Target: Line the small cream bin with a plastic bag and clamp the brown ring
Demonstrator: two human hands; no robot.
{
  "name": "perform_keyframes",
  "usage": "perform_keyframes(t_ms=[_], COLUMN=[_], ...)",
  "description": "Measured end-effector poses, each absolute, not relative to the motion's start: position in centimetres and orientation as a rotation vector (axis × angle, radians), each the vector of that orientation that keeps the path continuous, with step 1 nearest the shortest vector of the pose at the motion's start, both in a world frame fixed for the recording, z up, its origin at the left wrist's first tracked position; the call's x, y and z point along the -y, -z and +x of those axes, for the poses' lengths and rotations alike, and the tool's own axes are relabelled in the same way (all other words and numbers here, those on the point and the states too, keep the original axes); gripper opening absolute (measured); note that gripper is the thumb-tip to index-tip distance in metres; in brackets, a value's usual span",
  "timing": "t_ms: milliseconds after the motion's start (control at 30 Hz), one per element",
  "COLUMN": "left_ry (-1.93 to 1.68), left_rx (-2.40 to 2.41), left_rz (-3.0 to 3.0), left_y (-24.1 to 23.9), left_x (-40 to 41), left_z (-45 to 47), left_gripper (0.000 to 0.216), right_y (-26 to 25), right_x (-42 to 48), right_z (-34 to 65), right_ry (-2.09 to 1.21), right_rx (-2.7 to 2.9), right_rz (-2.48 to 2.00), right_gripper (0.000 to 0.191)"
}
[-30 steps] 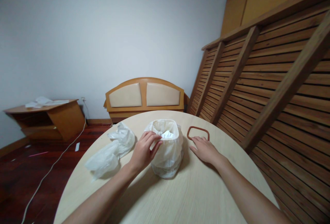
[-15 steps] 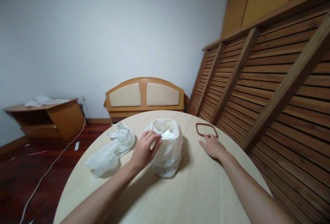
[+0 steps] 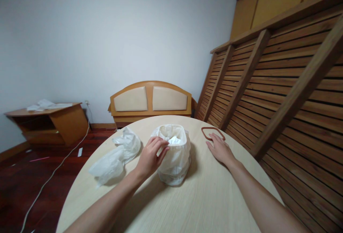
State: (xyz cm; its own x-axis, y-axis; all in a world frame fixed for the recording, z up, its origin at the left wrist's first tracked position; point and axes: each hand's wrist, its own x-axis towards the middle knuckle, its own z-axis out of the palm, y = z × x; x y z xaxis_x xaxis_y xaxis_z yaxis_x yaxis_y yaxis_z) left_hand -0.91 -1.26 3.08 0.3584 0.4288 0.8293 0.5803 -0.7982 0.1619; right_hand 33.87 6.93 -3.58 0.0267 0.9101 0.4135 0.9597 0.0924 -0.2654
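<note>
A small waste bin point(image 3: 174, 161) lined with a white plastic bag stands on the round pale wooden table point(image 3: 193, 204). White crumpled paper shows inside it. My left hand point(image 3: 150, 158) grips the near left edge of the bin's rim, fingers curled over the bag. My right hand point(image 3: 221, 150) lies flat on the table with fingers stretched out, its fingertips touching the near edge of a brown rectangular ring point(image 3: 213, 133) lying to the right of the bin.
A loose crumpled white plastic bag point(image 3: 118, 156) lies on the table left of the bin. Slatted wooden bed frames point(image 3: 281, 83) lean against the wall at right. A headboard point(image 3: 151, 100) and a low wooden cabinet point(image 3: 45, 124) stand beyond, with a cable on the dark floor.
My right hand slid the brown ring to the right and farther away across the table. My left hand stayed on the bin's rim.
</note>
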Motion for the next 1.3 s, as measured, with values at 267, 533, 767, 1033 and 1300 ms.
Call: perform_keyframes(t_ms=[267,533,767,1033,1300], left_ry=[1.429,1.416,1.295,1.288,1.275], left_rx=[0.928,0.858,0.833,0.897,0.907], left_rz=[-2.439,-2.458,-2.496,-2.453,-2.474], left_y=[-2.6,-2.3,-2.1,-1.6,-1.2], left_x=[0.9,0.5,0.2,-0.6,-0.7], left_z=[-1.1,-1.0,-1.5,-2.2,-2.3], left_gripper=[0.011,0.022,0.049,0.050,0.049], right_y=[-2.5,-2.8,-2.6,-3.8,-1.9], right_x=[-0.6,1.7,0.6,2.9,3.7], right_z=[24.7,22.2,22.7,22.3,20.0], right_ry=[0.310,0.314,0.339,0.234,0.256], right_rx=[1.941,1.977,1.930,2.471,2.859], right_rz=[-0.901,-0.821,-0.882,-0.632,-0.919], right_gripper=[0.018,0.019,0.023,0.010,0.014])
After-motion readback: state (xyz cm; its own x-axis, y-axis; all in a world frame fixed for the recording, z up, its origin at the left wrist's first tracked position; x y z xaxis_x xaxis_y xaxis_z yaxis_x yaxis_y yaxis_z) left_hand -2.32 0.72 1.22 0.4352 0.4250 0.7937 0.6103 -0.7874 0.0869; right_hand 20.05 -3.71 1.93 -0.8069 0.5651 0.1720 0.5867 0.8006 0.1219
